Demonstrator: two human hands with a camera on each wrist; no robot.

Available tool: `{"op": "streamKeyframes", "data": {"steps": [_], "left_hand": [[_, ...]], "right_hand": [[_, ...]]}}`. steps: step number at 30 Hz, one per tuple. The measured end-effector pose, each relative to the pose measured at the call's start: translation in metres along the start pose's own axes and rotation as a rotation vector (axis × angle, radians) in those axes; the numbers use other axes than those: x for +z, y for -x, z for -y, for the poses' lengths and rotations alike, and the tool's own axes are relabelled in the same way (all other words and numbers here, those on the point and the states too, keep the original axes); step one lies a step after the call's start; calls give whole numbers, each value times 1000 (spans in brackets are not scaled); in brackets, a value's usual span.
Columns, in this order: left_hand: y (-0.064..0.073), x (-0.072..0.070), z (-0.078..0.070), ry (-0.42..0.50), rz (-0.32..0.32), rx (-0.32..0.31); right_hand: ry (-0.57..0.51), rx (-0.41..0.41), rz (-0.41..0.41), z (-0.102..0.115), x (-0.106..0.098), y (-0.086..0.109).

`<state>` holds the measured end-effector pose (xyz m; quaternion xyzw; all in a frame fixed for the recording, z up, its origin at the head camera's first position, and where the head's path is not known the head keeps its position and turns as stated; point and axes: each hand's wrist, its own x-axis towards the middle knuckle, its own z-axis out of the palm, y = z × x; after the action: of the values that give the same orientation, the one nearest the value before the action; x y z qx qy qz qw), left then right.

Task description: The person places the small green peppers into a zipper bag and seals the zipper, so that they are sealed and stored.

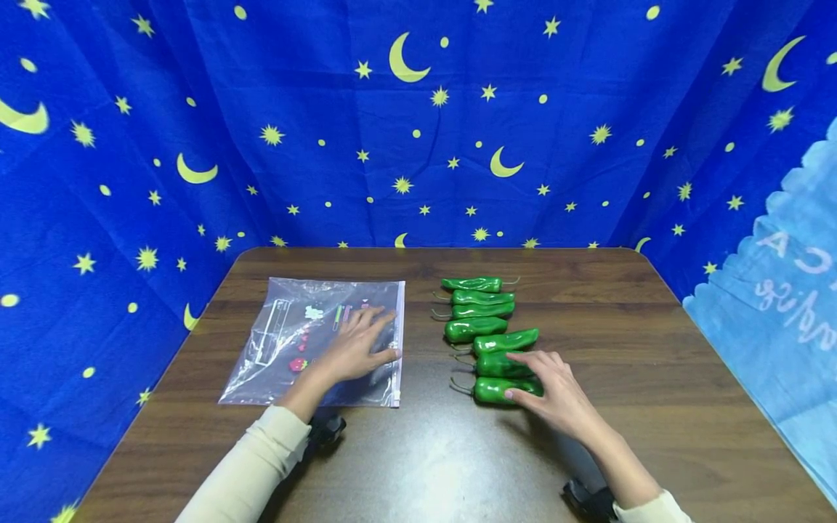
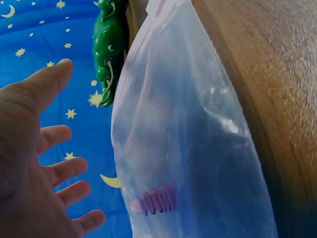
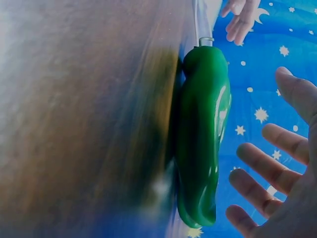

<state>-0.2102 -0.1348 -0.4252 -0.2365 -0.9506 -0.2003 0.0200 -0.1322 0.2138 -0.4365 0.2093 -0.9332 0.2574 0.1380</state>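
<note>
Seemingly, my spread left hand (image 1: 358, 343) and spread right hand (image 1: 554, 391) touch the bag (image 1: 297, 319) and, to its right, the nearest of seven peppers (image 1: 492, 391), but each wrist view shows gaps the head view hides.

- i face a blue curtain (image 1: 431, 120) with yellow moon-and-star print
- before me, a brown wood table (image 1: 621, 327)
- to my right, a pale blue cloth (image 1: 771, 312), white-lettered
</note>
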Motion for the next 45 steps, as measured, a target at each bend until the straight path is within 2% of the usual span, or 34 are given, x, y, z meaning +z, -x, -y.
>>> {"op": "streamKeyframes", "data": {"steps": [5, 17, 23, 39, 45], "left_hand": [[-2, 2, -1, 16, 18, -16], [-11, 8, 1, 18, 70, -65], [-14, 12, 1, 11, 109, -63], [-17, 19, 3, -32, 101, -51], [-18, 19, 2, -28, 118, -53]], "right_hand": [[6, -15, -1, -4, 1, 4], [-21, 69, 76, -8, 2, 10], [-21, 92, 101, -8, 3, 14], [15, 82, 106, -10, 4, 15], [22, 83, 106, -11, 4, 15]]}}
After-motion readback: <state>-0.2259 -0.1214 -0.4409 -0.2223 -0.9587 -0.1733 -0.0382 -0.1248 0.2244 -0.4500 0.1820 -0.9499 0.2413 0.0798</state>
